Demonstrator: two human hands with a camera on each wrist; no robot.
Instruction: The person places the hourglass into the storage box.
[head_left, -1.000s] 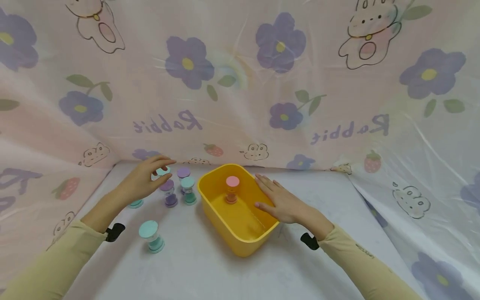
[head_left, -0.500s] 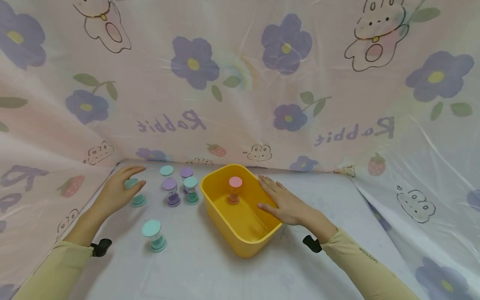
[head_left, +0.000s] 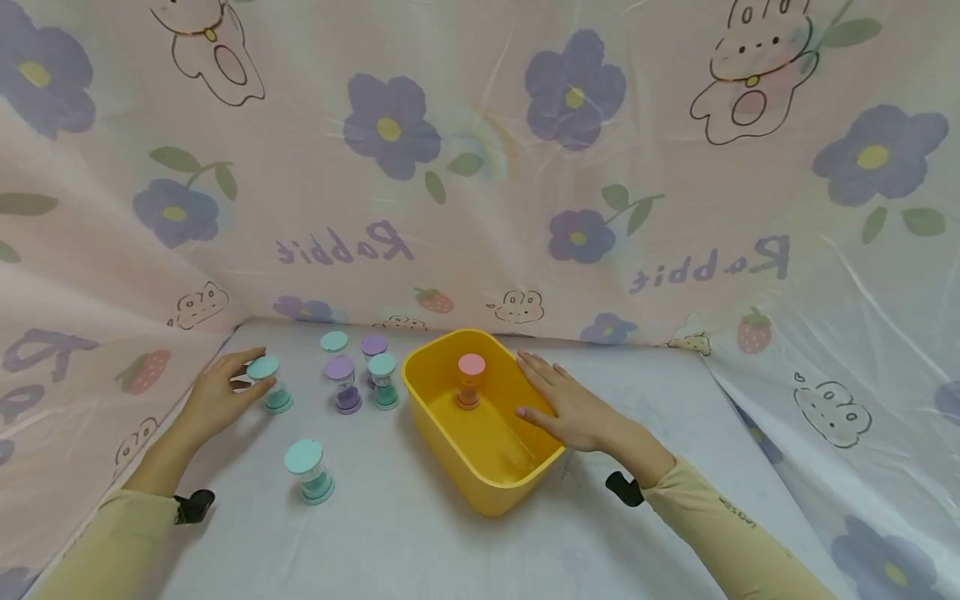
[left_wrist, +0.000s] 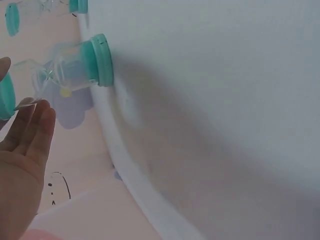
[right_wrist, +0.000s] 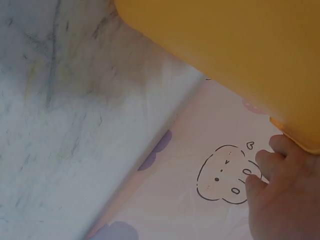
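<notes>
At the left of the table, my left hand (head_left: 219,392) pinches a teal hourglass (head_left: 277,397) near its upper cap, thumb on one side and fingers on the other. The left wrist view shows the fingers (left_wrist: 37,125) against the clear glass below the cap, with the teal base (left_wrist: 102,60) down at the tabletop. My right hand (head_left: 566,404) rests with extended fingers on the right rim of a yellow bin (head_left: 450,450). Inside the bin stands a pink hourglass (head_left: 470,379), upright near the far end.
Between left hand and bin stand a purple hourglass (head_left: 343,385), a teal-green one (head_left: 384,382), another purple one (head_left: 373,345) behind and a teal-topped one (head_left: 333,341). A teal hourglass (head_left: 309,471) stands nearer. A printed curtain (head_left: 465,208) bounds the table.
My left hand has moved left, away from above the purple hourglass, and its fingers have closed in around the leftmost teal hourglass. The right hand stays on the bin's rim.
</notes>
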